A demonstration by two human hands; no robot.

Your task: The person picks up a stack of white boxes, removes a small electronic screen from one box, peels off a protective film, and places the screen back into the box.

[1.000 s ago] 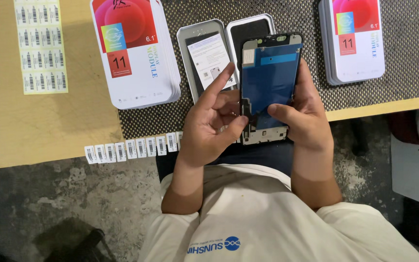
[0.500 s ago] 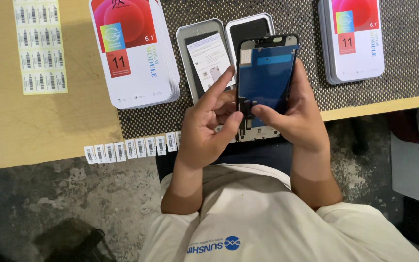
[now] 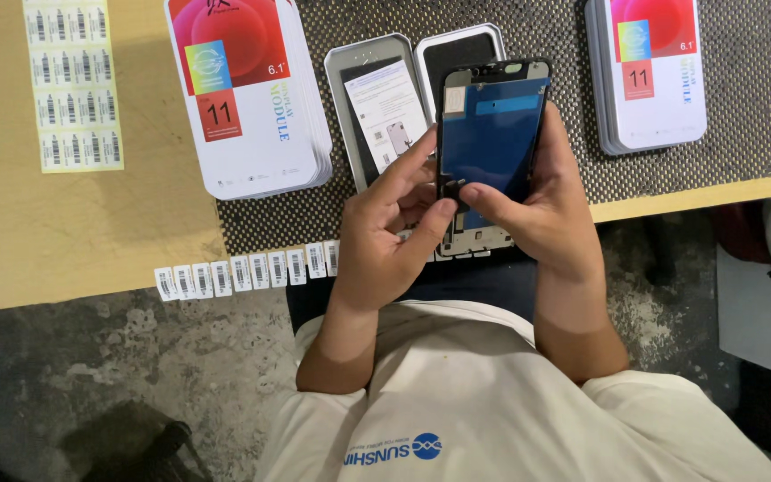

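both hands hold a phone display panel (image 3: pixel 490 143) upright above the table edge (image 3: pixel 671 198), blue back facing up. right hand (image 3: pixel 546 210) fingers clamped round its right side, thumb on the lower back. left hand (image 3: pixel 385 236) fingers curled, thumb and forefinger pinching its lower left edge.

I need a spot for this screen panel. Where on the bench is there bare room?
Bare wood lies below the label sheet, left of the left box stack. Open mat lies right of the right box stack. Around the trays and both hands it is crowded.
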